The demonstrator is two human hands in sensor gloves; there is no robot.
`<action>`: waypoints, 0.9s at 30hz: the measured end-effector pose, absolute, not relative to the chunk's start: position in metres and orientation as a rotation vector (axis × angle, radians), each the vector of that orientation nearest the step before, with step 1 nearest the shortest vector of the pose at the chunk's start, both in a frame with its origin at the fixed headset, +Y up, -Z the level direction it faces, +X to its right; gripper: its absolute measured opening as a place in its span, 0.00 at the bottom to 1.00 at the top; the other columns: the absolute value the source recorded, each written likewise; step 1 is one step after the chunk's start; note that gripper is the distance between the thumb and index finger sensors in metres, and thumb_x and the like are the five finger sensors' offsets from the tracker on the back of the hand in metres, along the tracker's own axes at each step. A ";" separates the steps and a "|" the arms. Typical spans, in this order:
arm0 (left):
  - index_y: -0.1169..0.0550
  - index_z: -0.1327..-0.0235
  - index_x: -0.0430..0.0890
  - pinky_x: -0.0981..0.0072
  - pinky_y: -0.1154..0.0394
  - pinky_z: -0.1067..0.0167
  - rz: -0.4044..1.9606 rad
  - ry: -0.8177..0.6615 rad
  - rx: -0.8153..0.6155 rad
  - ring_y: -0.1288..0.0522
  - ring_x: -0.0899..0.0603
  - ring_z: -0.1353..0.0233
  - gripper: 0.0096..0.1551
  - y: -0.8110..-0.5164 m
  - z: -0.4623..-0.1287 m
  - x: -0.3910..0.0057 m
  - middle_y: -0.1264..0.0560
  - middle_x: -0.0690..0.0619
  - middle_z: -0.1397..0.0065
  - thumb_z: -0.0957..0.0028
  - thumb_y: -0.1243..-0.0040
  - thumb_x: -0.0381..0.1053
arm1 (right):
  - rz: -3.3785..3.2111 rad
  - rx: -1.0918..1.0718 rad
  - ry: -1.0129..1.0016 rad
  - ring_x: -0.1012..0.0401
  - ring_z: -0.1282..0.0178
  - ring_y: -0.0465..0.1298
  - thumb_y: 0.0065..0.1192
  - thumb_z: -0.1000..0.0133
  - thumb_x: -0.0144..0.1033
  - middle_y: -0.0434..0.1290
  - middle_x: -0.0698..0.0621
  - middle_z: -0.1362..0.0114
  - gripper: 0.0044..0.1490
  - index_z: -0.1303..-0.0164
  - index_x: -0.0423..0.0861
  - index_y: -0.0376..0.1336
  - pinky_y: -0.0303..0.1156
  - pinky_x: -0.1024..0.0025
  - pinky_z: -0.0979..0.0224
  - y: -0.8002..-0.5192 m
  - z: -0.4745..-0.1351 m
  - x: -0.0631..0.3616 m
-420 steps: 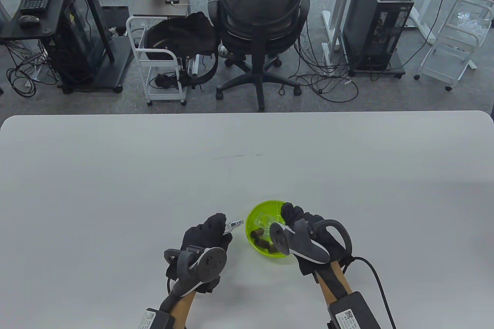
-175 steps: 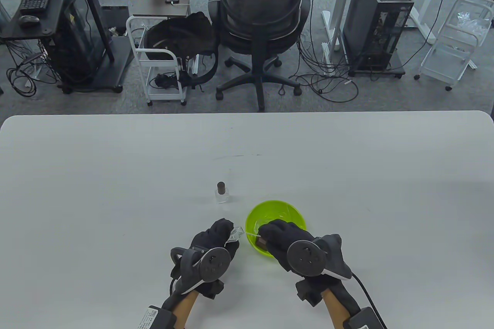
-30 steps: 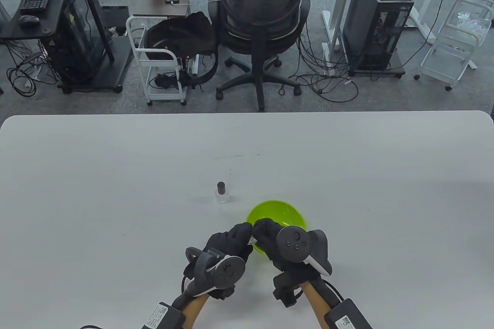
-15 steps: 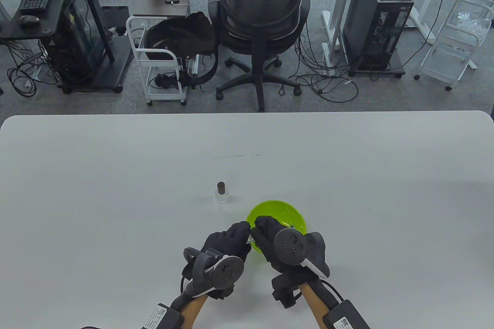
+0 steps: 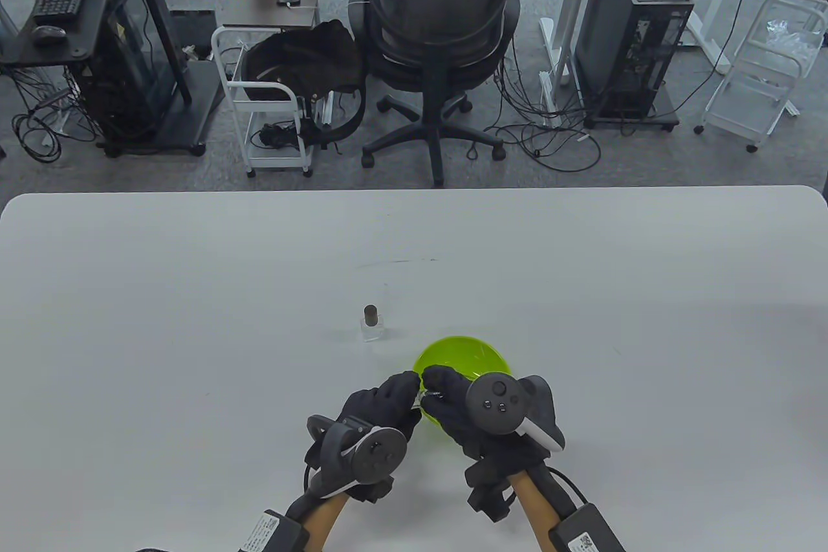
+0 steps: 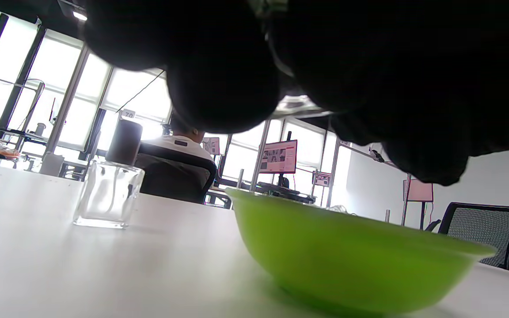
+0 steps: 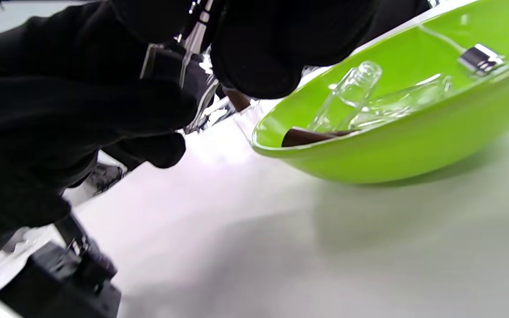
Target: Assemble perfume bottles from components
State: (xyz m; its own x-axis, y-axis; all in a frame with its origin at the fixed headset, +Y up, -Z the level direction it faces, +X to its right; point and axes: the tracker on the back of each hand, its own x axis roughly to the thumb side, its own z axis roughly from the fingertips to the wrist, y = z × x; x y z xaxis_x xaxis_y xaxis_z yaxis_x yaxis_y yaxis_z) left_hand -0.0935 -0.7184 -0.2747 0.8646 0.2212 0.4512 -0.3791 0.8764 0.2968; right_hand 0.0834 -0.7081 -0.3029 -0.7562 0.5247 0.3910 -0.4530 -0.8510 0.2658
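From above, near the desk's front edge, the left hand (image 5: pixel 381 406) and right hand (image 5: pixel 453 406) meet fingertip to fingertip, pinching a small bottle (image 7: pixel 195 95) between them, beside the green bowl (image 5: pixel 482 354). In the left wrist view, a finished bottle (image 6: pixel 108 198) stands beyond. The right wrist view shows another empty bottle (image 7: pixel 347 99) lying in the bowl.

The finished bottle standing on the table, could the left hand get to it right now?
Probably not at once: the left hand grips a clear bottle with the right hand. The finished bottle itself stands apart, nothing blocking it.

I see the bottle (image 5: pixel 372 325) standing behind and left of the bowl (image 5: pixel 480 358); my hands (image 5: pixel 388 403) meet at the bowl's near-left rim.
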 end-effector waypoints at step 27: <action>0.25 0.35 0.47 0.68 0.18 0.50 0.358 -0.349 0.403 0.13 0.53 0.58 0.31 -0.719 -0.279 -0.106 0.19 0.49 0.37 0.51 0.33 0.56 | 2.646 0.449 -0.156 0.49 0.34 0.77 0.48 0.33 0.50 0.69 0.37 0.23 0.35 0.19 0.44 0.56 0.72 0.46 0.29 -0.693 -0.297 0.098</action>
State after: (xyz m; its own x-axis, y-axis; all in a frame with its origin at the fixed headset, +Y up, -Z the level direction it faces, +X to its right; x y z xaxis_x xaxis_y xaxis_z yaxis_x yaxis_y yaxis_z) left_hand -0.1064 -0.7188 -0.2789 0.8794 0.2655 0.3952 -0.4015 0.8598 0.3157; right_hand 0.0984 -0.6935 -0.2968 -0.8461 0.4126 0.3375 -0.4493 -0.8927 -0.0351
